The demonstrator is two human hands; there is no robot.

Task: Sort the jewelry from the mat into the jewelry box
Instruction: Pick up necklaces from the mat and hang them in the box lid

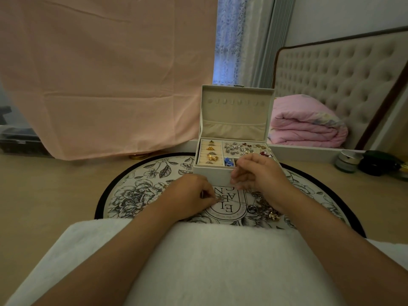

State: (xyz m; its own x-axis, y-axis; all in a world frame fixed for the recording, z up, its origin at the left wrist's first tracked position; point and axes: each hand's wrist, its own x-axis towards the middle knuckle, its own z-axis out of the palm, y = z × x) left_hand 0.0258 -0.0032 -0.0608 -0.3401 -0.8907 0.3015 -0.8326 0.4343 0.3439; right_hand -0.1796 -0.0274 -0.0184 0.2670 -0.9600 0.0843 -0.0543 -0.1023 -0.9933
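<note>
Left hand (189, 195) pinches a small silver piece (217, 198) on the mat (136, 195), right hand (260, 173) curled, hold unclear, jewelry box (209, 173) just beyond it, jewelry pile (265, 209) under its wrist

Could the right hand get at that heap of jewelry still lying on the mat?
Probably yes. The jewelry heap lies uncovered on the mat just under the wrist of the right hand, so it need only draw back and dip. Whether that hand already holds something, I cannot tell.

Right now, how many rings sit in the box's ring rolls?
5, all in the jewelry box's left column, back to front: dark-stoned ring, gold ring, pale ring, gold bow ring, silver ring. The front wall may hide another.
</note>
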